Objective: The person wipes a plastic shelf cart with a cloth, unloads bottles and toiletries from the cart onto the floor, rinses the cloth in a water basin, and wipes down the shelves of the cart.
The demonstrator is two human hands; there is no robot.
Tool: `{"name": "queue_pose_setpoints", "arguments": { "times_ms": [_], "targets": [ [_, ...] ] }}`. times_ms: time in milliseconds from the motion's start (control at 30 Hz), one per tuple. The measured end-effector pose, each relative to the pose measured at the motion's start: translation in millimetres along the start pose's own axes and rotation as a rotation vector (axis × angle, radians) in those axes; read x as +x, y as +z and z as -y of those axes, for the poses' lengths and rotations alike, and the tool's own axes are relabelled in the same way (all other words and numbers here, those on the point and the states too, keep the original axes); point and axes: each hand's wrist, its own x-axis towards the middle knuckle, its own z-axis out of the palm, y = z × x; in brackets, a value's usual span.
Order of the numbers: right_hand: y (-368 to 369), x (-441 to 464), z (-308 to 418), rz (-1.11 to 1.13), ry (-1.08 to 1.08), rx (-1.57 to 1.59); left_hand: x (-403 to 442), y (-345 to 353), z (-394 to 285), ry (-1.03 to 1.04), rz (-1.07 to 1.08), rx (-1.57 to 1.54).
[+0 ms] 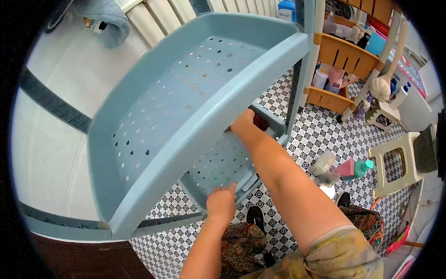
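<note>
A blue-grey plastic shelf rack stands before me, its upper tray [186, 90] perforated and holding nothing. Below it sits a smaller lower tray [218, 162], also full of holes. My left hand [221, 204] is closed over the near rim of that lower tray, with the thumb side towards its inside. My right hand [242, 123] reaches into the far end of the lower tray, under the upper tray's rim. Its fingers are mostly hidden by that rim. Beside it shows a dark reddish thing [261, 122] that I cannot make out.
A brown-and-white shelf unit [346, 56] with bottles stands at the back right. On the patterned tile floor [325, 125] are a teal bottle [362, 168], a pink container [345, 168] and a cream stool [395, 162]. A white bathtub [55, 153] lies left, with a radiator [148, 23] behind.
</note>
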Motion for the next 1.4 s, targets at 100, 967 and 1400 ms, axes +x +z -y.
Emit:
{"name": "queue_pose_setpoints", "arguments": {
  "times_ms": [100,967,1400],
  "targets": [
    [2.6,-3.1,-5.8,0.036,-0.104,0.094,0.4,-6.1,-1.8,-0.004,0.046,0.005],
    [-55.5,-99.6,28.0,0.215,-0.692,-0.014,2.2,0.0,-1.7,0.002,0.011,0.029],
    [-61.0,-89.3,-7.8,0.354,-0.185,0.052,4.9,3.2,-1.1,0.008,-0.022,0.021]
  ]
}}
